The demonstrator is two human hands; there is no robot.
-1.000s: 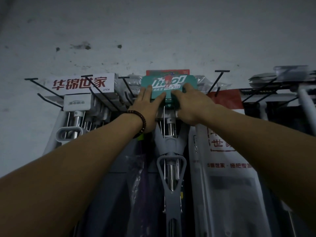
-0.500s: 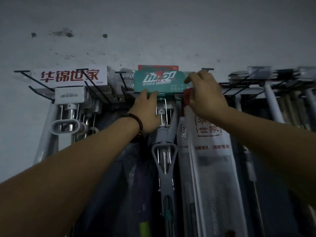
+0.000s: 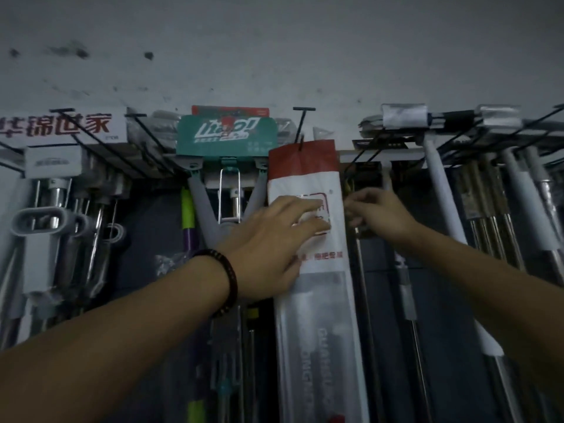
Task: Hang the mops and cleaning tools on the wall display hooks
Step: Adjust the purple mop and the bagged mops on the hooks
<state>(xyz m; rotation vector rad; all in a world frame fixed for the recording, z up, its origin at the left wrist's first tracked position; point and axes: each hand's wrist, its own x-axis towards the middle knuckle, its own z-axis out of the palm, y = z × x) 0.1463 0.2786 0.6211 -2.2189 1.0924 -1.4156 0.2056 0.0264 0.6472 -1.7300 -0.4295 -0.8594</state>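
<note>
Bagged mop [image 3: 314, 315]: hangs upright from a wire hook [image 3: 300, 132] through its red header, just right of the teal-carded mop [image 3: 227, 134], mid-row on the wall [image 3: 274, 56].

Left hand [image 3: 268, 239]: fingers [image 3: 305, 206] straight, spread flat on the bag's printed face, gripping nothing.

Right hand [image 3: 381, 213]: fingers loosely curled just beside the bag's right edge; cannot tell if they pinch anything.

Judgement: sleeve film looks thin, slick and crinkly. The long contents look stiff and fairly light, likely to swing on the single hook. Best hold is the shaft through the film, or the header near its hole, not loose film.
</note>
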